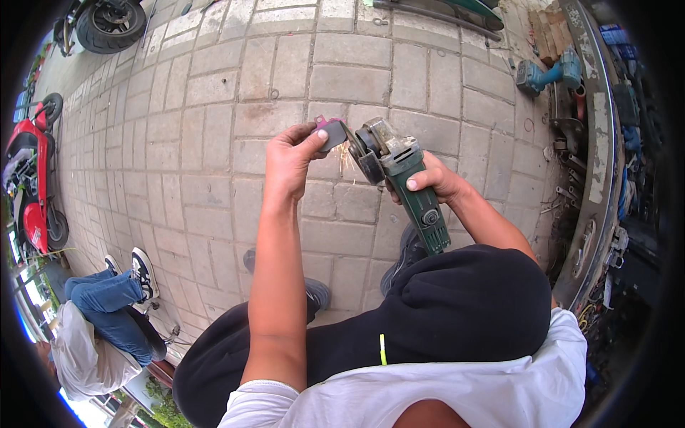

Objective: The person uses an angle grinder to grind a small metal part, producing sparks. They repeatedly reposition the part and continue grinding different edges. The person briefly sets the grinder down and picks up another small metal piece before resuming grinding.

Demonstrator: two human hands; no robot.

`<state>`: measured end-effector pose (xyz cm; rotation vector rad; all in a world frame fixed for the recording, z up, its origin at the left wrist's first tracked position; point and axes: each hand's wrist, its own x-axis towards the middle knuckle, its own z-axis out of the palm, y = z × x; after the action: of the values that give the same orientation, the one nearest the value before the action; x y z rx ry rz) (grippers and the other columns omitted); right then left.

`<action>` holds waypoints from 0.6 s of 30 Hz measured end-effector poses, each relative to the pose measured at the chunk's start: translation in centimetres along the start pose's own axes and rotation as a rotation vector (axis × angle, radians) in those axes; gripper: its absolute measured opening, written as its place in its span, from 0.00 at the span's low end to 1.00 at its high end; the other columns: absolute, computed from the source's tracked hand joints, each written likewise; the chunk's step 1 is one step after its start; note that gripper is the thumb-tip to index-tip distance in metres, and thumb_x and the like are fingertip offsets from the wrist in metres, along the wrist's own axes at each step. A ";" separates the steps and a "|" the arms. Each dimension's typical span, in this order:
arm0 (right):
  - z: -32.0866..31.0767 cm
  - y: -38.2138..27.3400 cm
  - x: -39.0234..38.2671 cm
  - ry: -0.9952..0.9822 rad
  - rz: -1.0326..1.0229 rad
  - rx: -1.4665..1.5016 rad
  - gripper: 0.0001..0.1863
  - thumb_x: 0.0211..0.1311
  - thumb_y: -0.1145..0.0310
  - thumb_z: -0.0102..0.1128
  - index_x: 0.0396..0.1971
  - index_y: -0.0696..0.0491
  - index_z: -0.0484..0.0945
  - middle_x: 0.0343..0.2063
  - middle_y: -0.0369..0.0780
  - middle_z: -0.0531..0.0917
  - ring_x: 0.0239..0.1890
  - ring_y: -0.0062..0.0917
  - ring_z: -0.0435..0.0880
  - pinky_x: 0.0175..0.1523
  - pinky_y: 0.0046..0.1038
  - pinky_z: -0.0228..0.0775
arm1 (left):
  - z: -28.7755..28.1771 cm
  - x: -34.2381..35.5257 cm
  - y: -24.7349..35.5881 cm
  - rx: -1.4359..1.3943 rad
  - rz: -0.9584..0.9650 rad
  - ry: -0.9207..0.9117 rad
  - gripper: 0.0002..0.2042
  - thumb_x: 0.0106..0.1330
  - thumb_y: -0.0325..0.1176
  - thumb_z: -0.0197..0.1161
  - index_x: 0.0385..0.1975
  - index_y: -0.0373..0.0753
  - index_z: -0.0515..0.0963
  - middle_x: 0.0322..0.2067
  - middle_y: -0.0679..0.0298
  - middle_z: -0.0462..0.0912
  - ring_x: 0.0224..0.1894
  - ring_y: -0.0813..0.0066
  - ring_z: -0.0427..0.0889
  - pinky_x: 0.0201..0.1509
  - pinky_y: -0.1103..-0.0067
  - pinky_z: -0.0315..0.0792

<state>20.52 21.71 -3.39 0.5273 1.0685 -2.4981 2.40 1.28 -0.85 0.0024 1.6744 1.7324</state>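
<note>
Between the thumb and fingers of my left hand (291,153) is a small brake pad (332,135), grey on its flat face with a purple backing plate. My right hand (439,178) is wrapped round the body of a green angle grinder (416,182), its worn metal head pointing up and to the left. The grinder's disc (354,146) meets the right edge of the pad, and orange sparks (345,155) fall just below. Both hands are held out above the paving, in front of my knees.
A teal cordless power tool (548,74) and several wrenches (569,184) lie at the right, beside a worn metal ledge (598,135). A person in jeans (114,296) sits at the lower left. Further off are a red scooter (34,182) and a motorcycle wheel (110,27).
</note>
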 end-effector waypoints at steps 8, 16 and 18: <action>0.1 -0.1 0.1 0.000 0.006 0.001 0.30 0.38 0.67 0.68 0.45 0.62 0.74 0.32 0.45 0.81 0.31 0.29 0.83 0.38 0.32 0.80 | -0.2 0.2 -0.3 -0.007 -0.012 0.011 0.16 0.61 0.27 0.68 0.47 0.27 0.78 0.40 0.55 0.84 0.37 0.72 0.83 0.39 0.77 0.79; 0.0 -0.1 0.0 0.001 0.012 0.014 0.30 0.38 0.68 0.69 0.46 0.62 0.74 0.32 0.45 0.81 0.31 0.30 0.83 0.39 0.33 0.80 | -0.1 0.2 -0.2 -0.017 -0.018 0.011 0.15 0.61 0.27 0.68 0.46 0.27 0.79 0.39 0.56 0.84 0.37 0.72 0.83 0.38 0.77 0.78; 0.0 -0.1 0.0 0.001 0.019 0.010 0.30 0.38 0.68 0.69 0.46 0.62 0.75 0.32 0.45 0.81 0.31 0.30 0.83 0.39 0.33 0.80 | -0.2 0.2 -0.2 -0.016 -0.020 0.011 0.15 0.61 0.27 0.68 0.46 0.27 0.79 0.39 0.56 0.84 0.37 0.72 0.83 0.38 0.77 0.78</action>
<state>20.44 21.79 -3.34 0.5386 1.0465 -2.4885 2.26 1.23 -1.14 -0.0315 1.6631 1.7344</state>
